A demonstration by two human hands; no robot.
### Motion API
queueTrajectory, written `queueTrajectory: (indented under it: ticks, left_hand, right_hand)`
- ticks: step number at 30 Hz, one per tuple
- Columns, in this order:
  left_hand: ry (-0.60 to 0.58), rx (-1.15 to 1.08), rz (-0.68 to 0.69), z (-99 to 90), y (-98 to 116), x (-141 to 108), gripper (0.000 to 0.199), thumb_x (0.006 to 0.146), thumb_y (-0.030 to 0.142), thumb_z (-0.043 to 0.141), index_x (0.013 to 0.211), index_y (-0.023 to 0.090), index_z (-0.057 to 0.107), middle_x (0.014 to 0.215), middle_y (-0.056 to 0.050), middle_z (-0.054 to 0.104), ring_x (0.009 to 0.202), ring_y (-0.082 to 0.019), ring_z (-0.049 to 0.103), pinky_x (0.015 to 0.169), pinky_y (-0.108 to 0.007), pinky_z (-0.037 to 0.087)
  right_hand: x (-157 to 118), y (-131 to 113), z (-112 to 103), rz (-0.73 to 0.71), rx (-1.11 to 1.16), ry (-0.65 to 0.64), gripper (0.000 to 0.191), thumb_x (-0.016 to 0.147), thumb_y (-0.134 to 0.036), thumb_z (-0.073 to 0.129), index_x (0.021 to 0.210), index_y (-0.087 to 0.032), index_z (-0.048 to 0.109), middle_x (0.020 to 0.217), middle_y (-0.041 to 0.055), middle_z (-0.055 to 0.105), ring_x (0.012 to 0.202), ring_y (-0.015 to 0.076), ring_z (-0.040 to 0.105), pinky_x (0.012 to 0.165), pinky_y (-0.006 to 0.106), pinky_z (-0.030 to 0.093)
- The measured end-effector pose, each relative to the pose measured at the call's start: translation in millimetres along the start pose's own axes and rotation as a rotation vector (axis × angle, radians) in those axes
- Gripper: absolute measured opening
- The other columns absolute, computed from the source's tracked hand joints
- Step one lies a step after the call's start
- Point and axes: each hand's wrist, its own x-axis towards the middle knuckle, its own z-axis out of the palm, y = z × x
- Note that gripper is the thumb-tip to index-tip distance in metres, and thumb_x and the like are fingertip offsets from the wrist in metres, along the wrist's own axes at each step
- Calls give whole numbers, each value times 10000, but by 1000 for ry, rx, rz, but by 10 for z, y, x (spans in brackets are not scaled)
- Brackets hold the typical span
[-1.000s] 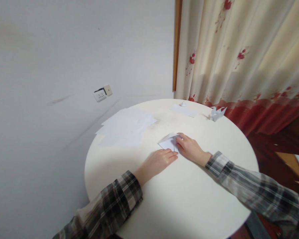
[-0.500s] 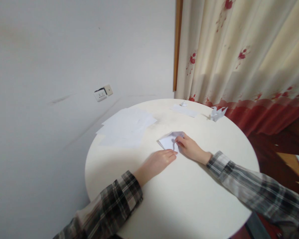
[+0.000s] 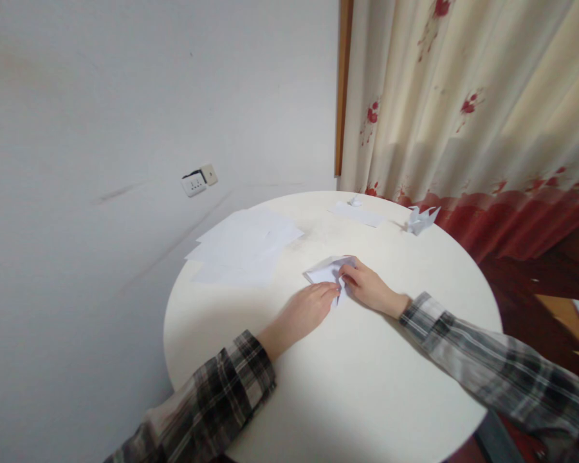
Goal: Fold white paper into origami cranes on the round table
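A piece of folded white paper [image 3: 324,271] lies near the middle of the round white table [image 3: 367,373], between my two hands. My right hand [image 3: 369,286] pinches its right side, with thumb and fingertips closed on a fold. From the lower left, my left hand [image 3: 306,312] reaches onto the paper; its fingers are pressed together on the near part, close to my right fingertips. A small pointed corner of paper shows just below the fingertips. The underside of the paper is hidden.
Loose white sheets [image 3: 246,244] overlap at the table's back left. Toward the back edge lie another sheet [image 3: 354,213] and a small folded paper piece [image 3: 355,201]. A folded paper bird [image 3: 421,220] stands back right. A wall socket [image 3: 193,184] is at the left.
My left fingers have shifted slightly up and left on the paper, and a paper corner now shows below them. My right hand has stayed almost still, pinching the paper.
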Motion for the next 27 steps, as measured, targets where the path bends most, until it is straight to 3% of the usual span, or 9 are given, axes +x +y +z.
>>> queueTrajectory:
  ticks: [7,27]
  left_hand:
    - [-64,48,85,14,-17,3,309,841,72,367,1110,128,508,1155,-86,591,1113,-154,517,994,-310,384]
    - [-65,-139,36,-133,6,-17,316,868,192,439,1182,175,471,1177,-78,538,1129,-189,468,970,-356,381]
  right_hand:
    - [4,-28,-1,-13,-2,15,111,869,-215,429,899,-191,534,1114,83,488,936,160,515,790,278,443]
    - [24,29,31,-11,192,76,117,852,-187,431,834,-182,547,1157,91,493,997,161,516,840,304,430]
